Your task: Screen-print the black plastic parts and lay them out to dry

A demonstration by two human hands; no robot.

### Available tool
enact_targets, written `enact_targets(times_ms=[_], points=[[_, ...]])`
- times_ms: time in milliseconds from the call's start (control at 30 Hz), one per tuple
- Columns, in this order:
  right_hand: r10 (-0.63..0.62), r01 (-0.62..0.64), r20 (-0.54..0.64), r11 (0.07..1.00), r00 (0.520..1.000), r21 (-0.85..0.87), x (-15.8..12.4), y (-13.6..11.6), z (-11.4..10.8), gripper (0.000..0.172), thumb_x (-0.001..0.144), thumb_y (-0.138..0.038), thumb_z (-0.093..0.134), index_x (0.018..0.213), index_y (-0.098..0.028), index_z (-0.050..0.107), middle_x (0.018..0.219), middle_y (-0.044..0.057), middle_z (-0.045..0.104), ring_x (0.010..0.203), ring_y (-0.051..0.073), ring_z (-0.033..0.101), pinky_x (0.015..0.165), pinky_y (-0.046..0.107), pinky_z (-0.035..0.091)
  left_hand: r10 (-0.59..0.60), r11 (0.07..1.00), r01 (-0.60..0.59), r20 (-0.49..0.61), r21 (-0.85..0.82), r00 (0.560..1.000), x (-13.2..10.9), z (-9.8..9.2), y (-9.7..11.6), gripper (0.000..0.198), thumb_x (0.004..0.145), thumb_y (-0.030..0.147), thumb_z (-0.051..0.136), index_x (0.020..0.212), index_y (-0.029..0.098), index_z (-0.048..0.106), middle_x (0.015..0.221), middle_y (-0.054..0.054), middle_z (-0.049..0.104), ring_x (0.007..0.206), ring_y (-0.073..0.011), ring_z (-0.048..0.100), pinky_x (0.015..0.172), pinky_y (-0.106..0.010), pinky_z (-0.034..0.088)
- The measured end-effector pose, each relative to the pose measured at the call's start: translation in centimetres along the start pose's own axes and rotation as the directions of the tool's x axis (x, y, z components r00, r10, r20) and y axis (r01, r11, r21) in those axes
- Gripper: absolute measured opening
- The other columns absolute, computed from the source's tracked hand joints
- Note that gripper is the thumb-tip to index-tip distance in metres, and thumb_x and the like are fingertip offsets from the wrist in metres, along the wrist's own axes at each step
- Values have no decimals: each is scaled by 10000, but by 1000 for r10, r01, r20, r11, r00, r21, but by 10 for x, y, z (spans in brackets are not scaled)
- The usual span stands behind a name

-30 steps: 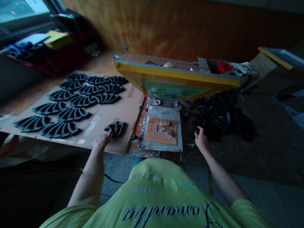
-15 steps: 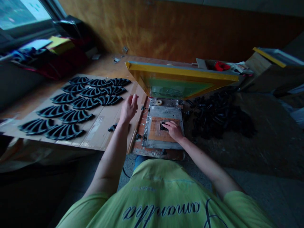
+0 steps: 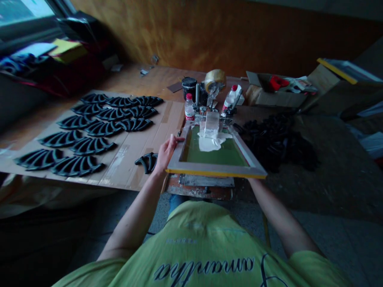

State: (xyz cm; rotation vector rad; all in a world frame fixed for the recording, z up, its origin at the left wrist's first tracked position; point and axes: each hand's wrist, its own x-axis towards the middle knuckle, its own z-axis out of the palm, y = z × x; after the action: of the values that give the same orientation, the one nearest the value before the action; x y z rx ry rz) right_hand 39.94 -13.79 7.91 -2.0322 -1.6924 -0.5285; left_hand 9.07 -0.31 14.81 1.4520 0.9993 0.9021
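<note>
A screen printing frame (image 3: 254, 162), with green mesh and yellow tape on its near edge, is lowered at a slight tilt over a metal base plate (image 3: 209, 181). White ink (image 3: 209, 144) lies pooled on the mesh beside a pale squeegee block (image 3: 212, 122). My left hand (image 3: 166, 153) grips the frame's left side, fingers against its edge. My right wrist (image 3: 254, 184) shows by the near right corner, while the hand itself is hidden beneath the frame. A few curved black handles (image 3: 146, 162) lie on cardboard near my left hand.
Rows of curved black handles (image 3: 104, 128) are spread on the cardboard (image 3: 125, 159) at left. To the right is a heap of black parts (image 3: 281, 139). Behind the frame stand two red-capped bottles (image 3: 189, 108), a black jar (image 3: 189, 87) and an open carton (image 3: 277, 99).
The raised frame has swung down over the base plate, revealing bottles behind it. My left hand has moved onto its left side. My right hand left the small black part and went under the frame.
</note>
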Motion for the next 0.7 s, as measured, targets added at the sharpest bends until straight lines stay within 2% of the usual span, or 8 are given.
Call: enact_targets(times_ms=[67,133,233,300,400,500,600,700], points=[[74,-73,-15,996,997,43,19,16,-5,376,1002,-223,413,1028,-26,732,922,51,772,809,156,699,764,279,603,-122,992,123,47,-12,991,-20,1,-32,675,872,696,539,1211,131,687,867,-62,706,699,-147,625,567,-221,468],[92,-91,3,984,996,152,42,13,-4,294,951,-221,567,1174,-104,718,1132,102,733,962,195,704,856,315,594,-200,980,201,66,-4,978,-29,4,-64,725,848,640,607,1398,167,579,935,-61,720,741,-159,643,602,-230,485],[-17,-4,78,965,997,262,75,-21,5,543,830,-273,770,1344,-184,620,1361,142,591,1180,293,606,1010,460,523,-246,963,239,43,123,968,-29,9,-102,745,858,571,611,1495,204,489,945,-57,728,766,-174,656,644,-251,498],[-104,55,178,964,978,262,87,-47,11,511,806,-292,800,1280,-188,640,1267,142,622,1149,316,583,990,481,504,-249,949,236,39,211,968,-24,10,-116,702,877,561,578,1481,209,508,929,-52,728,754,-173,654,642,-252,485],[-170,83,382,968,908,235,82,-71,16,226,844,-274,759,1042,-188,692,993,110,686,986,280,594,876,405,500,-256,930,229,61,288,965,-18,9,-122,663,893,570,545,1445,203,544,892,-42,724,730,-168,645,623,-243,457],[-278,185,467,954,840,236,57,-74,11,47,886,-214,677,907,-174,692,897,103,694,930,260,594,826,368,466,-253,917,222,54,332,966,-17,7,-120,636,884,580,558,1394,202,592,890,-39,727,746,-170,649,622,-235,447],[-467,354,438,880,768,318,34,-66,-1,160,855,-79,597,929,-171,705,926,96,711,956,251,600,824,356,436,-257,918,227,51,324,965,-18,7,-118,615,882,571,568,1370,199,611,891,-43,730,756,-177,653,622,-238,451],[-592,427,429,799,682,423,33,-56,-11,200,798,-63,629,920,-191,720,924,69,721,934,232,611,797,334,418,-250,925,227,38,304,967,-17,8,-121,595,875,548,590,1353,195,623,883,-51,733,751,-184,653,625,-250,460]])
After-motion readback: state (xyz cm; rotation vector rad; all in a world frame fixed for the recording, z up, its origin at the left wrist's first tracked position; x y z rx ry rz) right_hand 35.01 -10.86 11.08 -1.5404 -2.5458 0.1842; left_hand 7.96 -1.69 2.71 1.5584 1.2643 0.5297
